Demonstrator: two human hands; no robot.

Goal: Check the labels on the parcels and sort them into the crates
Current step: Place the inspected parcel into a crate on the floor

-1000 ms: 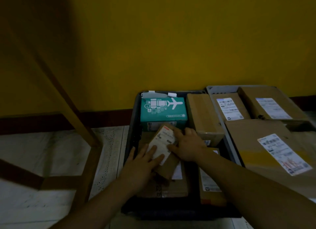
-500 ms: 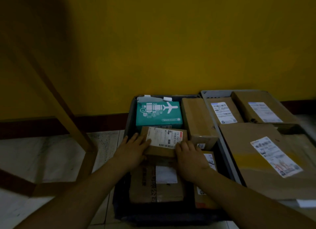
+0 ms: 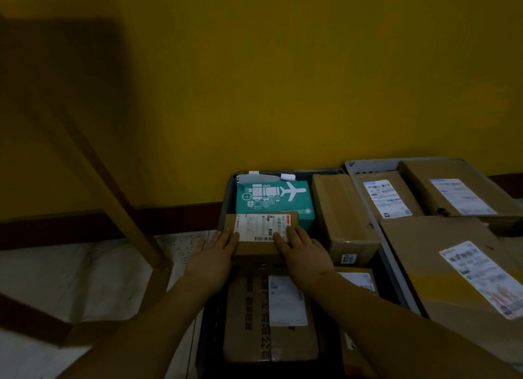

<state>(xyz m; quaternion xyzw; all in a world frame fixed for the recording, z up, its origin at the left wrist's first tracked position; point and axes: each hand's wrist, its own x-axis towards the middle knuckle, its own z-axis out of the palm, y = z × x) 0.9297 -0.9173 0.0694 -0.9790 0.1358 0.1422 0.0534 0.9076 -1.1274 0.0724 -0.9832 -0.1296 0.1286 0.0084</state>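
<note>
A small brown parcel (image 3: 254,250) with a white label on top lies flat in the dark crate (image 3: 221,223), against the front of a teal box (image 3: 271,206) printed with a plane. My left hand (image 3: 215,255) rests with straight fingers on the parcel's left end. My right hand (image 3: 305,255) lies on its right end, fingertips on the label. Beneath the small parcel lies a larger brown parcel (image 3: 249,322) with its own label.
A tall brown box (image 3: 339,209) stands at the dark crate's right side. A grey crate (image 3: 368,166) to the right holds three labelled brown parcels, the largest (image 3: 430,265) nearest. A slanted wooden furniture leg (image 3: 113,186) stands left, before a yellow wall.
The small parcel was tilted between my hands; it now lies flat, label up, against the teal box. Both hands have slid to its two ends.
</note>
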